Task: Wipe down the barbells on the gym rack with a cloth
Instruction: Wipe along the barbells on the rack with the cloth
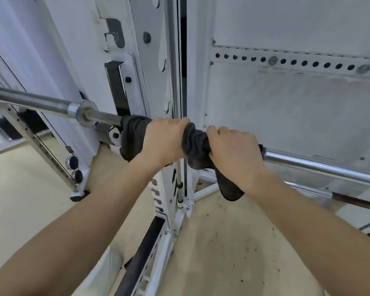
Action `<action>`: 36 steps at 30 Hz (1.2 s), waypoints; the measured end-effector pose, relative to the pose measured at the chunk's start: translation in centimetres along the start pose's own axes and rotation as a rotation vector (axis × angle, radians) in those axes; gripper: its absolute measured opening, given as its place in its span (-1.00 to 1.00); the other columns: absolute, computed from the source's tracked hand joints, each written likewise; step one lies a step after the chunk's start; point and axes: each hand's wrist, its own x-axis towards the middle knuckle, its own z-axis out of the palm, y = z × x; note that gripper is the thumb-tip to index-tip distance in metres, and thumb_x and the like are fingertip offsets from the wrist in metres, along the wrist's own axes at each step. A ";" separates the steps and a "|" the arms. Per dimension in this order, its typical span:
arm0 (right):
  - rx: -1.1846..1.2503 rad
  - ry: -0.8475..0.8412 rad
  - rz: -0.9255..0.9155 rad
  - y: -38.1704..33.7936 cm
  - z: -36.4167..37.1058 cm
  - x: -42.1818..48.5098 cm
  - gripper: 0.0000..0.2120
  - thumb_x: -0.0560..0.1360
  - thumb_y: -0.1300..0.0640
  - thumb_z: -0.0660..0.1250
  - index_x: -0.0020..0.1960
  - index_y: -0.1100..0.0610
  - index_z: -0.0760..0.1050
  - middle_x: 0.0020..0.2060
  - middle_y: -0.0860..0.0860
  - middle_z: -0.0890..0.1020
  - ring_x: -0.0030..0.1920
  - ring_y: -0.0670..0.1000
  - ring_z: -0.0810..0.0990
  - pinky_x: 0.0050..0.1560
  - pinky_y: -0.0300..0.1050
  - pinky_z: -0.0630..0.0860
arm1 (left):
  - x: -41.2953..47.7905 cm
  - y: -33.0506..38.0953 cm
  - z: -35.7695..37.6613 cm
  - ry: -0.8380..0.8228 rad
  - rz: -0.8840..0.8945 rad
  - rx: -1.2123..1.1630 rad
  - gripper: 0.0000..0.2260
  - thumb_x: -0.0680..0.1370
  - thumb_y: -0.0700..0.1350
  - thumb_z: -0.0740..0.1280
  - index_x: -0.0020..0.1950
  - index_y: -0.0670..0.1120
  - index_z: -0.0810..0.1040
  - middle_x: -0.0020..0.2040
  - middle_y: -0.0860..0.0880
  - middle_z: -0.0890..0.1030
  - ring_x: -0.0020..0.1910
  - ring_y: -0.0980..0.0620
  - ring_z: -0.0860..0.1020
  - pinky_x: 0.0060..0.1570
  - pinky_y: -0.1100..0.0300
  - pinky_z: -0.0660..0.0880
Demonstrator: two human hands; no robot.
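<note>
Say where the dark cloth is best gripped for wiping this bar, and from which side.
Likely where the cloth wraps the barbell, from above, as the left hand and right hand do: the bar runs level and the cloth's tail hangs underneath.

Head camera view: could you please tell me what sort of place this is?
Most likely a gym. A chrome barbell lies across a white rack with rows of adjustment holes, and the left hand and right hand grip a dark cloth wrapped round the bar.
</note>
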 end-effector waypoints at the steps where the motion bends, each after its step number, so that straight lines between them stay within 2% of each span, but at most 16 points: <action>1: -0.016 -0.022 0.014 0.9 -0.1 -0.8 -0.61 0.37 0.07 0.49 -0.15 0.08 0.25 -0.42 -0.01 0.30 -0.51 0.03 0.24 -0.47 -0.19 0.01 | 0.2 1.5 0.0 0.026 0.007 -0.013 -0.71 0.42 0.15 0.18 -0.24 -0.07 0.46 -0.44 0.02 0.46 -0.51 -0.03 0.40 -0.45 0.17 0.31; 3: -0.033 -0.052 0.074 2.9 -0.1 -2.4 -0.62 0.41 0.00 0.43 -0.14 0.07 0.20 -0.41 -0.02 0.35 -0.49 0.05 0.28 -0.45 -0.18 0.06 | 0.8 4.6 0.2 0.071 0.025 -0.024 -0.75 0.42 0.12 0.22 -0.26 -0.06 0.44 -0.46 0.04 0.43 -0.53 -0.01 0.36 -0.41 0.19 0.20; 6: -0.056 -0.068 0.156 5.1 0.2 -4.1 -0.66 0.36 -0.02 0.44 -0.19 0.09 0.29 -0.45 -0.02 0.41 -0.51 0.06 0.28 -0.44 -0.19 0.07 | 1.4 6.7 0.8 0.084 0.063 -0.039 -0.80 0.42 0.05 0.34 -0.25 -0.05 0.44 -0.46 0.05 0.41 -0.52 -0.01 0.33 -0.41 0.18 0.20; 8: -0.052 -0.082 0.150 5.0 0.1 -3.7 -0.67 0.36 0.03 0.45 -0.20 0.10 0.28 -0.46 -0.02 0.39 -0.52 0.06 0.27 -0.45 -0.19 0.05 | 1.1 5.4 1.1 0.076 0.112 -0.040 -0.84 0.41 -0.03 0.39 -0.23 -0.06 0.45 -0.44 0.04 0.43 -0.50 -0.02 0.37 -0.43 0.14 0.27; 10: -0.042 -0.086 0.101 3.6 0.2 -2.2 -0.70 0.45 0.03 0.37 -0.14 0.08 0.24 -0.43 -0.05 0.32 -0.48 0.06 0.30 -0.45 -0.16 0.08 | 0.7 3.0 1.2 0.048 0.151 -0.011 -0.87 0.40 -0.10 0.40 -0.20 -0.07 0.46 -0.40 0.01 0.45 -0.46 -0.05 0.43 -0.39 0.10 0.33; 13: 0.012 -0.055 0.078 0.5 0.0 0.2 -0.71 0.49 0.01 0.37 -0.13 0.09 0.26 -0.45 -0.05 0.23 -0.50 0.03 0.25 -0.45 -0.16 0.08 | 0.2 -0.3 1.0 -0.019 0.154 0.056 -0.85 0.40 -0.09 0.41 -0.17 -0.08 0.47 -0.39 0.00 0.48 -0.44 -0.06 0.47 -0.37 0.07 0.38; 17: 0.067 0.024 0.062 -3.8 -0.1 3.0 -0.71 0.52 0.04 0.36 -0.14 0.08 0.24 -0.41 -0.03 0.31 -0.48 0.02 0.27 -0.45 -0.15 0.14 | -0.5 -3.8 0.1 -0.068 0.106 0.118 -0.85 0.40 -0.06 0.41 -0.18 -0.06 0.45 -0.40 0.01 0.50 -0.43 -0.07 0.49 -0.35 0.09 0.42; 21: 0.155 0.069 0.040 -7.0 -0.6 5.5 -0.86 0.52 0.10 0.35 -0.07 0.10 0.39 -0.38 -0.02 0.35 -0.45 0.05 0.33 -0.41 -0.11 0.23 | -1.4 -6.9 -0.8 -0.104 0.002 0.180 -0.86 0.38 -0.13 0.39 -0.20 -0.07 0.43 -0.42 -0.01 0.47 -0.44 -0.09 0.45 -0.35 0.11 0.35; 24: 0.169 0.089 0.020 -7.1 -0.5 5.2 -0.83 0.51 0.07 0.36 0.01 0.11 0.43 -0.33 0.00 0.43 -0.42 0.06 0.39 -0.39 -0.10 0.21 | -1.4 -6.3 -1.1 -0.093 -0.072 0.155 -0.87 0.34 -0.13 0.37 -0.21 -0.05 0.43 -0.39 -0.01 0.50 -0.38 -0.10 0.48 -0.26 0.07 0.39; 27: 0.121 0.110 0.012 -4.9 -0.1 2.7 -0.73 0.45 0.03 0.43 0.05 0.13 0.46 -0.24 0.06 0.55 -0.33 0.12 0.54 -0.36 -0.09 0.22 | -1.2 -2.9 -0.7 -0.096 -0.026 0.035 -0.79 0.35 -0.07 0.41 -0.06 -0.05 0.51 -0.23 0.00 0.60 -0.24 -0.08 0.58 -0.12 0.04 0.46; 31: 0.074 0.166 0.080 -1.2 0.9 -0.6 -0.73 0.36 0.12 0.48 -0.02 0.18 0.49 -0.32 0.10 0.51 -0.35 0.19 0.51 -0.29 -0.04 0.26 | -0.9 1.4 0.3 -0.056 0.065 -0.065 -0.75 0.44 -0.05 0.37 0.10 -0.06 0.53 -0.08 0.01 0.61 -0.13 -0.05 0.58 -0.05 0.05 0.44; 34: 0.100 0.213 0.027 -0.1 1.3 -1.0 -0.72 0.37 0.18 0.44 0.06 0.20 0.54 -0.29 0.11 0.55 -0.35 0.19 0.52 -0.27 -0.06 0.25 | -0.9 0.9 -0.5 -0.073 0.121 -0.078 -0.74 0.50 -0.08 0.35 0.18 -0.08 0.53 -0.05 -0.02 0.63 -0.08 -0.08 0.60 -0.02 0.01 0.49; 36: 0.153 0.234 -0.014 0.0 1.4 -0.9 -0.69 0.39 0.20 0.44 0.12 0.22 0.56 -0.21 0.12 0.62 -0.32 0.20 0.56 -0.30 -0.05 0.34 | -1.4 -0.9 -1.8 -0.098 0.137 -0.089 -0.70 0.53 -0.11 0.34 0.26 -0.07 0.53 0.00 -0.04 0.64 -0.03 -0.09 0.61 -0.02 0.00 0.53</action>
